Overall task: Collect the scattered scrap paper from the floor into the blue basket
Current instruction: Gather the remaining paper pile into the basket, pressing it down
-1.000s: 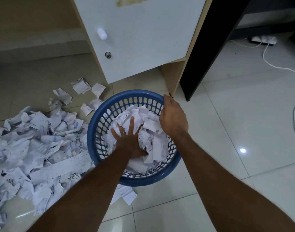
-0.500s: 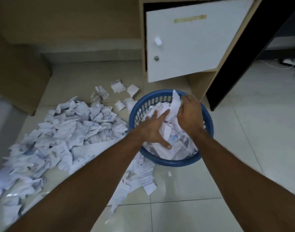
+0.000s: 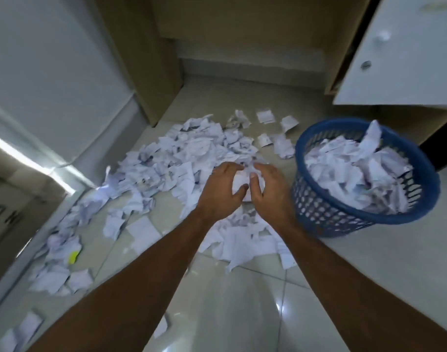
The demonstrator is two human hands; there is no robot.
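floor (image 3: 242,308): pale glossy tile, and most of the mess is on it, running from about 12 o'clock of the hands round to 7 o'clock, way out toward the bottom-left corner.

paper pile (image 3: 181,158): big white drift of crumpled scraps. Thickest bit sits at 10 to 12 o'clock of the hands, with loose stragglers near a cardboard box (image 3: 16,212) at 9 o'clock. One yellow bit (image 3: 73,257) mixed in down at 8 o'clock.

basket (image 3: 364,219): blue, tilted, standing on the floor at 3 o'clock of the hands, just beside the right one. Already heaped, with paper poking above the rim.

what changed: half a second ago both hands were in the basket pressing paper down. Now they're out of it and over on the pile, so that load is dropped and a fresh grab is starting.

left hand (image 3: 222,191): fingers curled down onto a wad of scrap, thumb tucked in against it.

right hand (image 3: 265,189): mirror of the left, fingers curled over the same wad, thumb nearly touching the left thumb.

wad (image 3: 240,181): small clump squeezed between the two hands, on the floor by the look of it.

my guess: loads left to go, and the basket looks close to full, so more squashing down is probably coming.
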